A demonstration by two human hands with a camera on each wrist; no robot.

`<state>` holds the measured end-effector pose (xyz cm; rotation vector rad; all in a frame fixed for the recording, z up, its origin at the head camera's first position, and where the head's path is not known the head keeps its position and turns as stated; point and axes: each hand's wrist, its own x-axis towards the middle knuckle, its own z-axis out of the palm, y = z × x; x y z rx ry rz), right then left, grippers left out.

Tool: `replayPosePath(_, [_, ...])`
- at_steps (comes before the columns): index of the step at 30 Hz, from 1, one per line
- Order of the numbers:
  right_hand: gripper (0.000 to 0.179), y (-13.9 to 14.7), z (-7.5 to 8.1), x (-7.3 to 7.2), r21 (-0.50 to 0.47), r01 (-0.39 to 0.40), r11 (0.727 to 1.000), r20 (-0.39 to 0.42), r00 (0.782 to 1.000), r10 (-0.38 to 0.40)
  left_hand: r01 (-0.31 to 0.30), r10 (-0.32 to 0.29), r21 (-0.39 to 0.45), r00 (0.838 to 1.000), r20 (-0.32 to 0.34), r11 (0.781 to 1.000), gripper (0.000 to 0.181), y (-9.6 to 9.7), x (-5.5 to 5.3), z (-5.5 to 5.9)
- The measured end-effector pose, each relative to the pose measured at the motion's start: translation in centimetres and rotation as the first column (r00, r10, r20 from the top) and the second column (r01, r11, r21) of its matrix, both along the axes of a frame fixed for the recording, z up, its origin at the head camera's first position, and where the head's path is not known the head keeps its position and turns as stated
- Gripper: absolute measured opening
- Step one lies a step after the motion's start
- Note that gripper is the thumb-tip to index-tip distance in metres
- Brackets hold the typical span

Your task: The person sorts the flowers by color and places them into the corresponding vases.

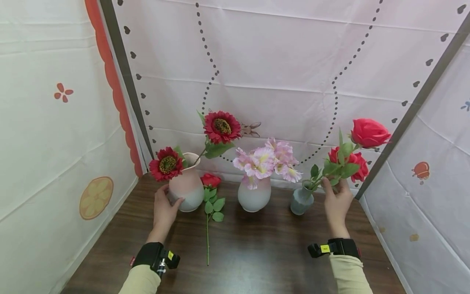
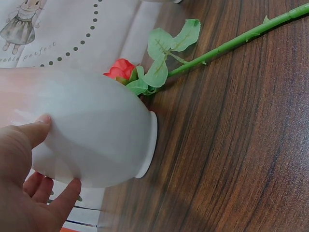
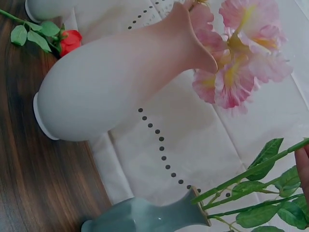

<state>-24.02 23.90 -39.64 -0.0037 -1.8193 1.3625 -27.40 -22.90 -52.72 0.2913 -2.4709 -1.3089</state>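
My left hand grips the side of a pink-and-white vase, thumb on one side and fingers curled on the other. That vase stands upright with two dark red sunflower-like flowers leaning out of its mouth. On the right, my right hand pinches a stem of the red roses just above a small blue-green vase. In the right wrist view the green stems run into the small vase's mouth, and only fingertips show at the edge.
A single red rose lies on the brown wooden table beside the left vase. Between the hands stands another pink-and-white vase with pale pink flowers. Printed cloth walls enclose the back and sides.
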Motion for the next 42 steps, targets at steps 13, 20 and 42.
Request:
replayPosePath(13, [0.025,2.4,-2.5,-4.4,0.050,0.110,0.993,0.049,0.992,-0.113,-0.006,0.006,0.000,1.000,-0.006,1.000,0.072,0.1,0.1,0.0])
replayPosePath(20, [0.022,2.3,-3.3,-5.1,0.128,0.129,0.983,0.135,0.980,-0.146,-0.013,0.013,-0.002,1.000,0.002,1.000,0.072,0.1,0.1,-0.1])
replayPosePath(42, [0.010,3.0,-6.8,-6.2,0.267,0.087,0.960,0.246,0.957,-0.155,-0.020,0.020,-0.001,1.000,-0.002,1.000,0.072,0.2,0.0,-0.2])
